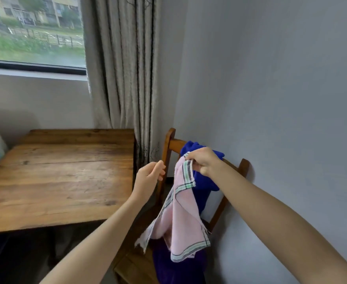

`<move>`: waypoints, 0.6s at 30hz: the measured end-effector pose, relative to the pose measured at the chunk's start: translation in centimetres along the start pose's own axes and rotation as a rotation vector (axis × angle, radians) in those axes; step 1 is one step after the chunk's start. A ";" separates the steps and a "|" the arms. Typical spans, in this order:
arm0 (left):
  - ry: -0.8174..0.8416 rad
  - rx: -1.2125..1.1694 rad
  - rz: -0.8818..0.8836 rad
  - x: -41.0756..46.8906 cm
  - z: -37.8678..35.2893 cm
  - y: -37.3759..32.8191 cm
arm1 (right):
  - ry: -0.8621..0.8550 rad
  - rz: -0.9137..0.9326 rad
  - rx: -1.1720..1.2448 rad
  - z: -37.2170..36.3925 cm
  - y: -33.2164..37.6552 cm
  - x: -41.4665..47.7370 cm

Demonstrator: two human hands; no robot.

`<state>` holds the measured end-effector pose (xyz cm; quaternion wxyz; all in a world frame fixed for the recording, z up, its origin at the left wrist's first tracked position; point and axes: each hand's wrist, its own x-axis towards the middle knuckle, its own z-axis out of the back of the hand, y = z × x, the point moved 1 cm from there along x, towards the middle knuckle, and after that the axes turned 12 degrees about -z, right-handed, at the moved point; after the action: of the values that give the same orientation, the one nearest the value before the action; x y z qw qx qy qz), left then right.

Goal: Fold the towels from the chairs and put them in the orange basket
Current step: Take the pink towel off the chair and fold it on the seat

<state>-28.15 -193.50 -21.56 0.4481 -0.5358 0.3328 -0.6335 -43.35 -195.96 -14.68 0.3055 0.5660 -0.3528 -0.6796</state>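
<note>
The right hand (204, 160) grips one top corner of the pink towel (183, 218), fingers curled round the striped hem, just in front of the chair (169, 148) back. The left hand (150, 176) holds nothing; its fingers are loosely curled, and it sits apart from the towel, level with the chair's top rail and on the counter side.

The pink towel hangs in front of the chair, bunched and twisted, with its lower edge over the seat. The blue towel (204, 185) is draped over the chair back, directly behind the right hand. The counter (65, 177) stands just beside the chair, on the window side. The orange basket is not in view.

Likely faults from this state:

- Single-point hold. With one corner gripped, the towel hangs twisted. If the left hand takes a mid-edge fold instead of the second corner, the fold will probably come out skewed.
- Snagging. The right hand's knuckles lie against the blue towel. Pulling away could drag it off the chair back to the floor.
- Trailing hem. The frayed lower corner may catch on the seat edge during lifting.
</note>
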 end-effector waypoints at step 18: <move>0.027 0.311 -0.199 0.9 1.8 -0.4 | 0.202 0.426 -0.597 -1.1 -3.5 0.6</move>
<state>-26.45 -194.06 -20.49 0.4563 -0.4817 0.1820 -0.7257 -42.47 -194.63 -18.07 0.6245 0.4301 -0.2171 -0.6147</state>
